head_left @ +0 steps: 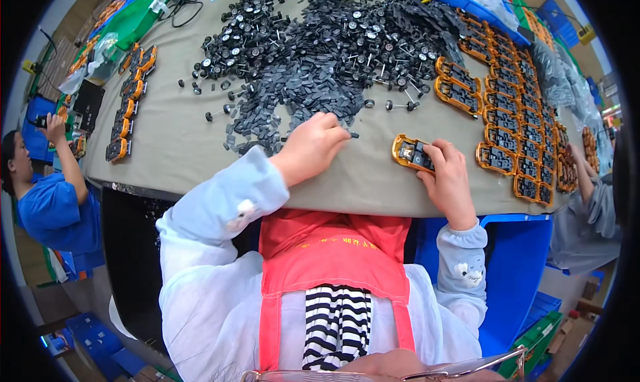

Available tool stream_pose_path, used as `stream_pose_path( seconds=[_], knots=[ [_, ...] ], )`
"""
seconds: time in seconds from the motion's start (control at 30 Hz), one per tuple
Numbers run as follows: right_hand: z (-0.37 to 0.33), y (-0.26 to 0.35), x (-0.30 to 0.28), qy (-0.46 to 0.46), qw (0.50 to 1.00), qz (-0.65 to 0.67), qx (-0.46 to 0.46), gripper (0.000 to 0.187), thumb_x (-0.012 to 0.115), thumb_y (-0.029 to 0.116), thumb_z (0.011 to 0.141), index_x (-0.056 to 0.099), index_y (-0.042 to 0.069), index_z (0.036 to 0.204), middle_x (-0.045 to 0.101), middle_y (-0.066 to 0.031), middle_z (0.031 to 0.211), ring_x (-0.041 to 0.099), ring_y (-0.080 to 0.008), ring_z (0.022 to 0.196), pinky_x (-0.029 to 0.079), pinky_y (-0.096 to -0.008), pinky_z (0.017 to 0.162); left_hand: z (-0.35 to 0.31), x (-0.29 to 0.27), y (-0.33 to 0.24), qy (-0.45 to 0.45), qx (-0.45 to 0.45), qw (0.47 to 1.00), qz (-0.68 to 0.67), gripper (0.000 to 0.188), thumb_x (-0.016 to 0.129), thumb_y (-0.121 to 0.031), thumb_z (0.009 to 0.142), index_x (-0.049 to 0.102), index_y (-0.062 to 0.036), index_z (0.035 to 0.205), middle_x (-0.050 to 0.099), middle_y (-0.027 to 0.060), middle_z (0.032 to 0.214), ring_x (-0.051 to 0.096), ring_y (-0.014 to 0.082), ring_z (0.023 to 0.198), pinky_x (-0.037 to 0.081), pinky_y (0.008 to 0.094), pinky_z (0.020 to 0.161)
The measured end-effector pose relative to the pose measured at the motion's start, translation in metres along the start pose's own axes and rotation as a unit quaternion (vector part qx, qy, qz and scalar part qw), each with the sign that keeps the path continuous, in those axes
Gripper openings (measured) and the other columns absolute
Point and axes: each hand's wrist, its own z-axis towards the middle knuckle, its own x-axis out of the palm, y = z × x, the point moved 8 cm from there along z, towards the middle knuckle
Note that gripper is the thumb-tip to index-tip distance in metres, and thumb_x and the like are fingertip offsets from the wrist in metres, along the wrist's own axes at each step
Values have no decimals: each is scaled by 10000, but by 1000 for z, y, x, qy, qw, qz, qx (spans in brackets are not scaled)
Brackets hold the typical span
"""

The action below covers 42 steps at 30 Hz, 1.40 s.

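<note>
My left hand point(311, 147) is closed in a pinch above the table, just right of the heap's near edge. A small dark grey plastic piece point(354, 135) sticks out at its fingertips. With thumb and fingers, my right hand point(449, 177) grips the right end of an orange toy car body point(402, 151), its black underside facing up. Part of the car is hidden under my fingers. Beyond my left hand spreads a pile of flat dark pieces point(293, 95). Wheel axles point(243, 45) with black wheels lie heaped around and behind those pieces.
Rows of orange car bodies point(501, 139) stand at the right, and a shorter line of them point(123, 127) at the left. A blue bin point(523, 262) is below the table's right edge. Co-workers sit at the left point(57, 205) and right point(587, 215).
</note>
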Motion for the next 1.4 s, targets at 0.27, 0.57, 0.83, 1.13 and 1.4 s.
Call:
stream_pose_path(
  seconds=[0.27,0.57,0.83,1.13,1.4],
  knots=[
    [-4,-5,-1,-6,999,42,-7,586,822,33,673,605,62,1216,584,-124,1228,560,-344,1169,422,-449,1010,32,37,7,99,6,992,73,76,704,-80,847,710,-63,921,599,89,908,582,298,898,516,388,797],
    [8,24,5,55,994,62,-74,510,805,40,692,617,71,1164,590,-100,1193,557,-316,1187,414,-440,1024,46,50,-2,228,93,967,70,84,632,-34,868,615,-49,948,564,111,961,557,309,963,497,394,841],
    [10,22,5,69,992,70,-74,482,798,40,692,625,76,1139,593,-84,1158,562,-305,1174,423,-434,1008,32,27,-4,116,83,990,-8,103,660,-41,868,618,-29,961,560,133,932,565,334,908,492,412,797],
    [17,41,13,87,985,86,-121,471,783,35,697,622,79,1137,599,-81,1130,571,-301,1155,427,-436,997,-37,5,-15,103,33,994,-5,145,723,-60,839,651,-33,962,582,126,903,588,330,870,508,410,753],
    [20,50,17,102,982,87,-132,464,786,36,695,616,80,1125,596,-80,1128,573,-293,1151,426,-426,994,-39,3,-14,112,32,993,-21,141,711,-55,831,667,-41,965,607,110,917,601,311,876,517,391,761]
  ],
)
